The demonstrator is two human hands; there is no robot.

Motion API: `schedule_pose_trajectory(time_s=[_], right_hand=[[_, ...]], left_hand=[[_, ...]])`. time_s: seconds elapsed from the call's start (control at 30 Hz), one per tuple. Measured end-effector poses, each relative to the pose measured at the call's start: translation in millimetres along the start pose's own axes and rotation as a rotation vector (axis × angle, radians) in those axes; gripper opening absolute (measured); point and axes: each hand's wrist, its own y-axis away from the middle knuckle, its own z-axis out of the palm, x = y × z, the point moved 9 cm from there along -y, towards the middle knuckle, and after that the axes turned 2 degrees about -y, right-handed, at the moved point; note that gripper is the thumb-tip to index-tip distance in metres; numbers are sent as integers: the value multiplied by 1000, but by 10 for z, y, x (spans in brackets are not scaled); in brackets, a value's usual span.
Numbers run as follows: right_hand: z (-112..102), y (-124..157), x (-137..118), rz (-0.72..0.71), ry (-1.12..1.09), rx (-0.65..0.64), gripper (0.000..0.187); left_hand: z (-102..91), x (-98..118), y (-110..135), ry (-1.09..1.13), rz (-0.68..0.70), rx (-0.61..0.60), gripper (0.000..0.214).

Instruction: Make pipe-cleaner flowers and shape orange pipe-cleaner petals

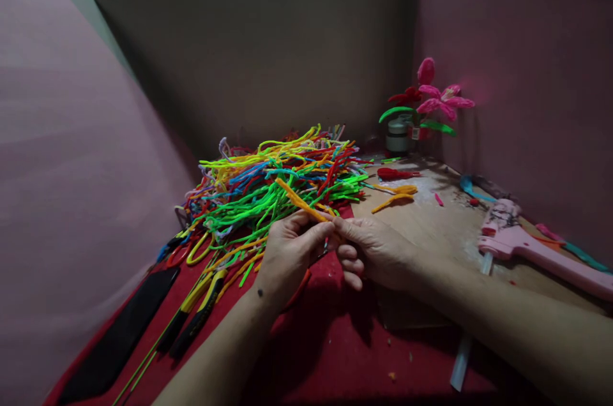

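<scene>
My left hand [292, 249] is closed, thumb and fingers pinching an orange pipe cleaner [299, 200] that looks doubled over. Its free end points up and to the left. Right beside it, my right hand [366, 249] pinches the lower end of the same pipe cleaner, its other fingers curled. Fingers cover most of that lower end. Below my left hand a red curved piece [302, 288] shows in part; I cannot tell what it belongs to. Just beyond both hands lies a big heap of coloured pipe cleaners [258, 192], green ones nearest.
Yellow-and-black pliers [201, 307] and a black flat piece [122, 329] lie left on the red cloth [335, 348]. A pink glue gun [536, 249] rests right on a board [445, 227]. Orange petal shapes [395, 196] lie there too. Behind stands a pink flower [447, 99].
</scene>
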Motion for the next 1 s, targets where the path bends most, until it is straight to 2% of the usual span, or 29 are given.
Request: schedule_pose_trajectory(time_s=[0.17, 0.37, 0.47, 0.63, 0.87, 1.0], right_hand=[[-28, 4, -16, -7, -71, -2, 27], [-12, 29, 26, 64, -164, -5, 24], [-20, 22, 18, 48, -157, 1, 24], [-73, -2, 22, 15, -125, 38, 15], [-22, -12, 39, -1, -80, -5, 22], [4, -13, 53, 8, -35, -37, 27]], left_hand=[[-64, -23, -34, -21, -24, 23, 15], [-123, -55, -65, -97, -13, 1, 23], [-121, -59, -61, -128, -2, -11, 22], [-92, -49, -51, -173, -15, -9, 19], [-82, 86, -18, -202, 55, 78, 19], [-65, 38, -12, -166, -6, 60, 22]])
